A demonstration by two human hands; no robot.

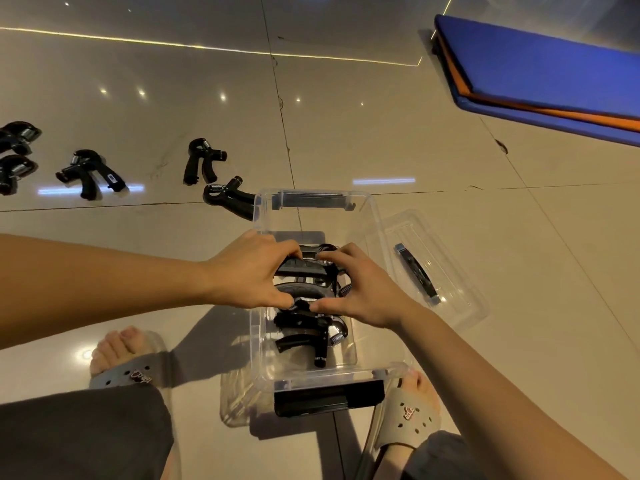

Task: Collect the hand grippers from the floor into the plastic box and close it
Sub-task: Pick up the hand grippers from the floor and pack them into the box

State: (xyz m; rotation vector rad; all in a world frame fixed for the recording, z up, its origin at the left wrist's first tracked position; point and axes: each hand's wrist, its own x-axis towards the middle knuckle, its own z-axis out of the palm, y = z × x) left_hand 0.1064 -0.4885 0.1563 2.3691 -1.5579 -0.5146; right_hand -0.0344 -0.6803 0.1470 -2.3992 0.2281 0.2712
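Observation:
A clear plastic box (258, 341) with black latches stands open on the floor between my feet. Several black hand grippers lie inside; one (304, 336) rests near the front. My left hand (252, 271) and my right hand (360, 289) both reach into the box, and their fingers curl round a black hand gripper (304, 268) at the box's middle. The clear lid (446, 271) with a black handle lies on the floor to the right of the box. More hand grippers lie on the floor: one (227, 199) against the box's far left corner, others (202, 161) (88, 173) further left.
Two more hand grippers (15, 155) lie at the far left edge. A blue and orange mat (540, 71) lies at the back right. My feet in grey sandals (124, 372) (408, 414) flank the box. The floor is glossy beige tile.

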